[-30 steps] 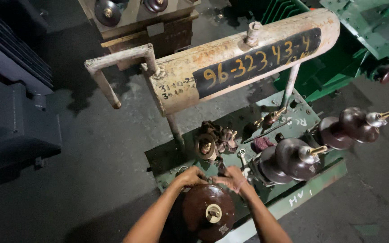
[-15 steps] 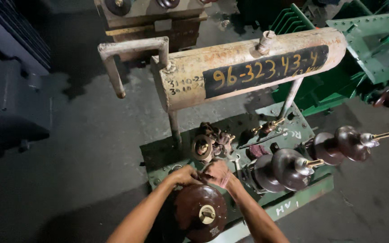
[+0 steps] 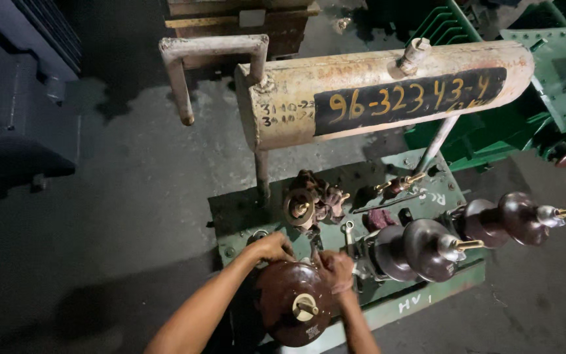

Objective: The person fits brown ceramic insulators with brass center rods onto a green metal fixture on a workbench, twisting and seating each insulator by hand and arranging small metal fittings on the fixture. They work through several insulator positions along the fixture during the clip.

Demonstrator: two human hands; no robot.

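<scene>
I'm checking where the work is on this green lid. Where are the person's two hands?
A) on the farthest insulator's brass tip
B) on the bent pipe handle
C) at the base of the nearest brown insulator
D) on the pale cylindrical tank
C: the left hand and right hand sit on either side behind the nearest brown insulator, at its base.

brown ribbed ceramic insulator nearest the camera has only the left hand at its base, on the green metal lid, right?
Not quite. The head view shows both hands at the base of the brown ribbed ceramic insulator: the left hand and the right hand. It does stand on the green metal lid.
</scene>
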